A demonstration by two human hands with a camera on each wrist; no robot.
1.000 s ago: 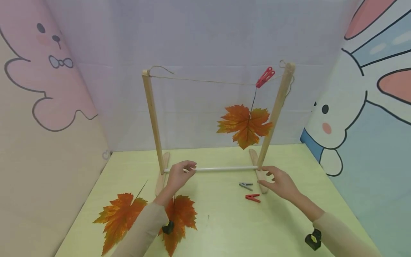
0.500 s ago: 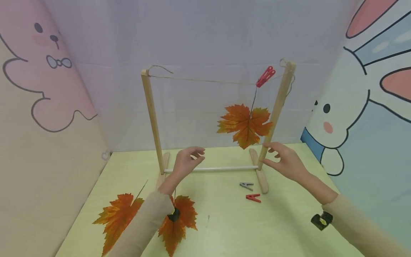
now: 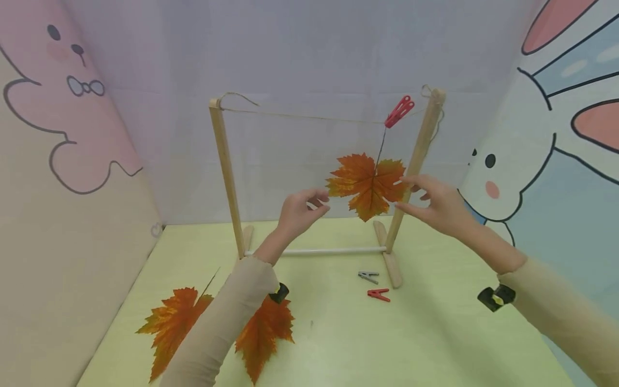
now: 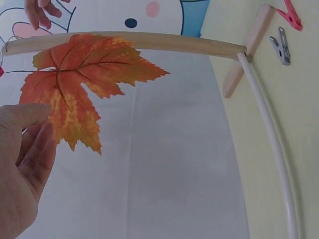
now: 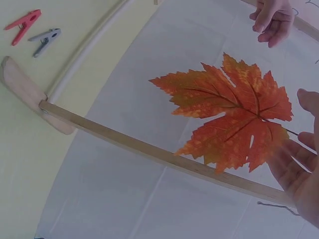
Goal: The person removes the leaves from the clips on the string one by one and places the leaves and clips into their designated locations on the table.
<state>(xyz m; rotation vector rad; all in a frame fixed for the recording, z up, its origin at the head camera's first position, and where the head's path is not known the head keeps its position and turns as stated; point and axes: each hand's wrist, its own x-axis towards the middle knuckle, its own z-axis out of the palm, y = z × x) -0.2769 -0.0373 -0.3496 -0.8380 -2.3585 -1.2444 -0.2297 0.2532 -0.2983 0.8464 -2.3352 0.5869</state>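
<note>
An orange maple leaf [image 3: 366, 185] hangs by its stem from a red clothespin [image 3: 399, 112] on a string [image 3: 300, 116]. My left hand [image 3: 301, 214] is raised just left of the leaf, fingers loosely bent and holding nothing. On the other side, my right hand [image 3: 437, 207] has thumb and fingers spread at the leaf's right edge, beside the wooden post [image 3: 425, 134]. In the right wrist view, fingertips of the right hand [image 5: 294, 169] overlap the leaf's margin. Two more maple leaves lie on the table, one at left [image 3: 176, 325], the other [image 3: 266, 333] partly under my left sleeve.
The string runs between two upright posts, the left one [image 3: 226, 172] included, joined low down by a white rod [image 3: 333, 251]. A grey clothespin [image 3: 368, 276] and a red clothespin [image 3: 379, 294] lie on the yellow table [image 3: 348, 344] near the right foot [image 3: 393, 269].
Both hands have risen from near the white rod to the height of the hanging leaf. The left hand has also shifted right. The leaf and clothespins stay as they were.
</note>
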